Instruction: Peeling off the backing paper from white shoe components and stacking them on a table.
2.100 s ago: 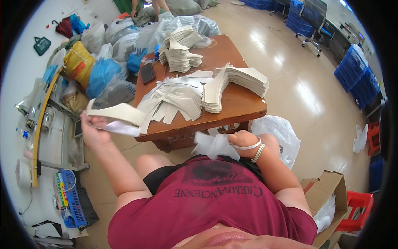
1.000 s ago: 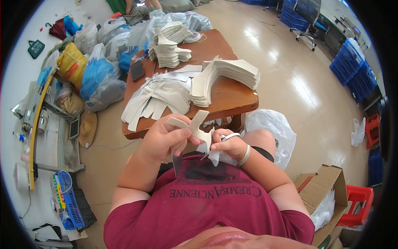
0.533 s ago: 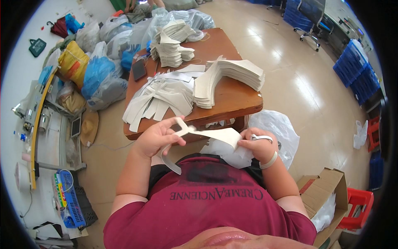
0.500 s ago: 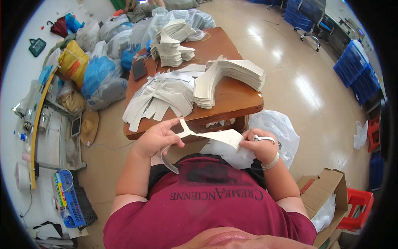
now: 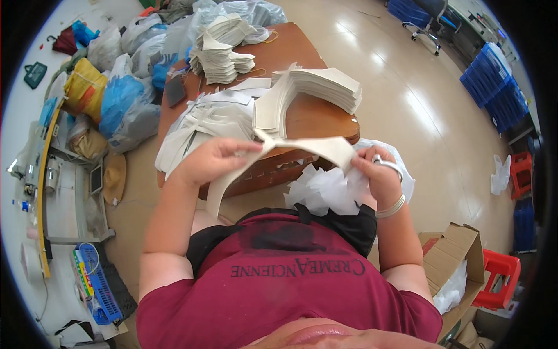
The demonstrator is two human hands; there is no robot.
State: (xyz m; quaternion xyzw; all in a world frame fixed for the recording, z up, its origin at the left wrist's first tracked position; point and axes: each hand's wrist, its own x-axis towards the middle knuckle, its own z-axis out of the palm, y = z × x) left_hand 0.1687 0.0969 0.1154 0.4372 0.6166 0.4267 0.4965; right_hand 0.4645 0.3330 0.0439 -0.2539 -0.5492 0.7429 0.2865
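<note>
Cream-coloured cut fabric piece (image 5: 302,148), curved and strap-like, is held stretched between both hands just in front of the wooden tabletop (image 5: 308,113). Left hand (image 5: 212,160) is closed, pinching one end, a long tail hanging below it. Right hand (image 5: 378,174) is closed on the other end, with scissors (image 5: 388,164) looped on its fingers. White scraps (image 5: 325,189) are bunched on the lap. Stacks of similar pieces (image 5: 314,93) are piled on the tabletop.
</note>
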